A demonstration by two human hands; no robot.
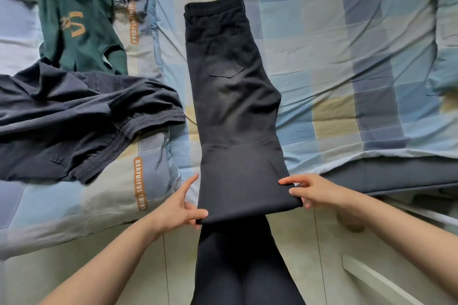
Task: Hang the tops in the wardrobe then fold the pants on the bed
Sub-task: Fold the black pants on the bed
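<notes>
My black pants (235, 111) lie lengthwise on the bed (347, 44), waistband at twelve o'clock. My left hand (178, 208) and right hand (314, 192) pinch the near fold's two corners, fingers clamped on cloth. Dark shorts (81, 119) sprawl at nine o'clock.
</notes>
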